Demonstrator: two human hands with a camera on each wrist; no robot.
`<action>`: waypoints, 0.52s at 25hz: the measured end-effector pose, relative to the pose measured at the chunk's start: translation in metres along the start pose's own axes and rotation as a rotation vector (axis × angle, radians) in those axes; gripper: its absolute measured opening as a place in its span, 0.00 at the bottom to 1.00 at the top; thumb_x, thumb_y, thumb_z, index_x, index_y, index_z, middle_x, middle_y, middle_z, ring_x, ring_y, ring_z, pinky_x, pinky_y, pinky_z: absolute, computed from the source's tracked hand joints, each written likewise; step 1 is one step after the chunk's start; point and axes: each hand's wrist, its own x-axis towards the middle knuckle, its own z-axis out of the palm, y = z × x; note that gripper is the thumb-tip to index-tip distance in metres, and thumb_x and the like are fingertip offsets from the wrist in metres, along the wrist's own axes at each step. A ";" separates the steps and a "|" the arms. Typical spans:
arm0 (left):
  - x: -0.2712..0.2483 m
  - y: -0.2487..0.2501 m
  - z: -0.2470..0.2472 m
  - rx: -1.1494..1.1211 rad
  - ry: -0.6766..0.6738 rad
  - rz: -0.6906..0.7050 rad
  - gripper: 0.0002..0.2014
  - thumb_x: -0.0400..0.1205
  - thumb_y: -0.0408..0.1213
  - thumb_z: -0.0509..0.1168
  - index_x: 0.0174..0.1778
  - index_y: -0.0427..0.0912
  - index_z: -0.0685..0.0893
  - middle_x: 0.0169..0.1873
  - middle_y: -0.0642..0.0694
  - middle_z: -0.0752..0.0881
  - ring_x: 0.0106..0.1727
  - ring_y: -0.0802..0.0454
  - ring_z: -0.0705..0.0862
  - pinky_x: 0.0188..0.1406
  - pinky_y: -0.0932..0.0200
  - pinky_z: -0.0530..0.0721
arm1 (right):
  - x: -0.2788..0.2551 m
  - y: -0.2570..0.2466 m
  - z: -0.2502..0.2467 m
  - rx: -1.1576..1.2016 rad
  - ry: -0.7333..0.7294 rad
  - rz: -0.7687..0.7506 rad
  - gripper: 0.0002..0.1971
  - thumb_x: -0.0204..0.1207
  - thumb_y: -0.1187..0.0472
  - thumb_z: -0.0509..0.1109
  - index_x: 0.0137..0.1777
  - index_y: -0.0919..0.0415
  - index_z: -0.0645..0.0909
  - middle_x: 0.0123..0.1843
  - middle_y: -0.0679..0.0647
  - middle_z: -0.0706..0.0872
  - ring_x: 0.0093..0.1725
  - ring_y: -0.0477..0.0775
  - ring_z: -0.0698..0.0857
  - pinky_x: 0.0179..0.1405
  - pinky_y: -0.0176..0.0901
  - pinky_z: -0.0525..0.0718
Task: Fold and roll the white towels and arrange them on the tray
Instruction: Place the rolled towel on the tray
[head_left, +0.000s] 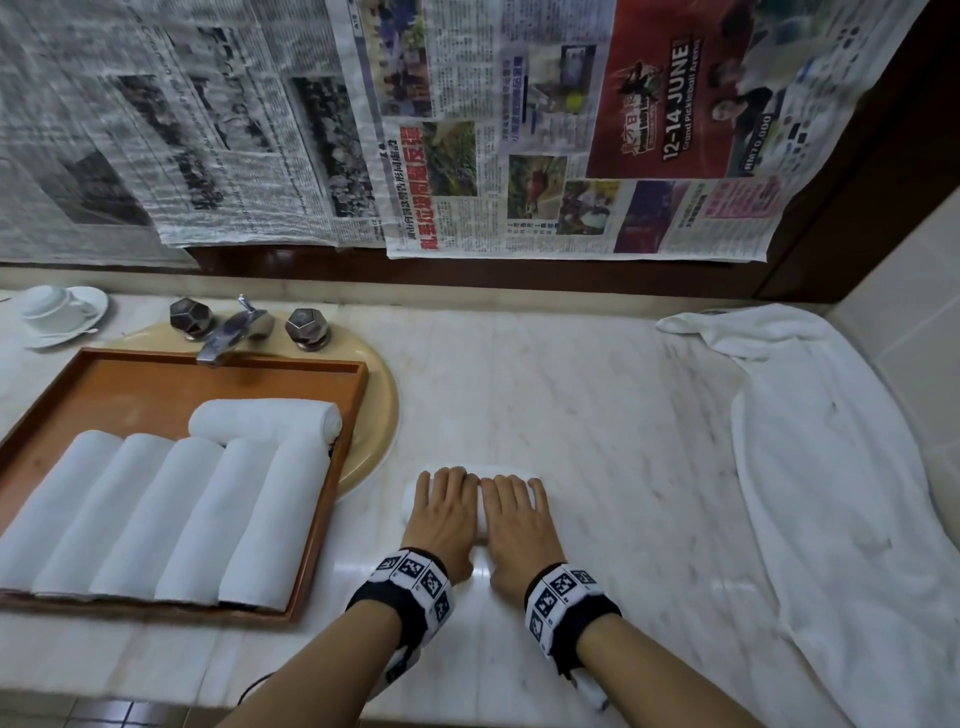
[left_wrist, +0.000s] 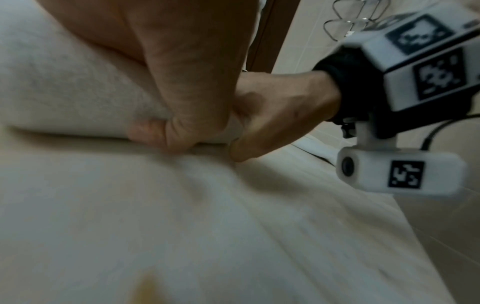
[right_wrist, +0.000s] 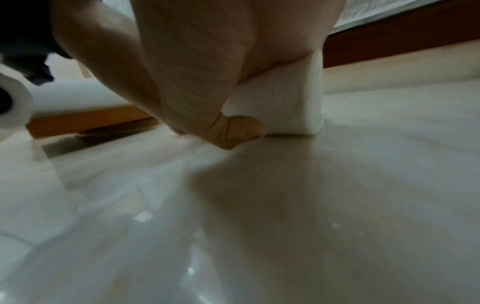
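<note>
marble worktop (head_left: 597, 415) under both flat, straight-fingered hands, left hand (head_left: 441, 512) and right hand (head_left: 517, 519) pressing the soft, light rolled towel (head_left: 511, 470); it would unroll easily, so best cupped around its middle.

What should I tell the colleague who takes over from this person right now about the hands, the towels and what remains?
Hands: the left hand and right hand lie side by side, fingers straight, pressing on the rolled towel on the marble counter.
Tray: five rolled towels in a row at the near end, a sixth roll lying crosswise behind them.
Done: six rolls placed; the seventh looks rolled up.
Left: set this roll on the tray, probably beside the crosswise one. A large loose towel lies unrolled along the counter's right side.
</note>
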 end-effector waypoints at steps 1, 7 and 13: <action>0.007 -0.002 -0.003 -0.001 -0.026 0.002 0.39 0.70 0.45 0.72 0.75 0.38 0.62 0.69 0.40 0.66 0.70 0.39 0.65 0.78 0.40 0.57 | 0.005 0.002 -0.005 -0.012 0.004 -0.003 0.46 0.63 0.50 0.78 0.78 0.62 0.59 0.73 0.57 0.68 0.74 0.61 0.66 0.80 0.59 0.52; 0.054 -0.013 -0.014 -0.032 -0.147 -0.013 0.47 0.66 0.55 0.77 0.75 0.39 0.62 0.72 0.42 0.66 0.75 0.41 0.64 0.77 0.36 0.60 | 0.045 0.017 -0.030 0.039 -0.174 0.057 0.49 0.63 0.44 0.80 0.77 0.64 0.60 0.77 0.60 0.65 0.77 0.62 0.63 0.79 0.57 0.60; 0.058 -0.029 -0.025 -0.108 -0.168 0.083 0.43 0.66 0.56 0.77 0.73 0.46 0.65 0.65 0.45 0.79 0.68 0.42 0.74 0.74 0.35 0.61 | 0.056 0.021 -0.055 0.173 -0.305 0.163 0.38 0.59 0.38 0.79 0.64 0.56 0.72 0.59 0.53 0.81 0.64 0.58 0.78 0.69 0.59 0.67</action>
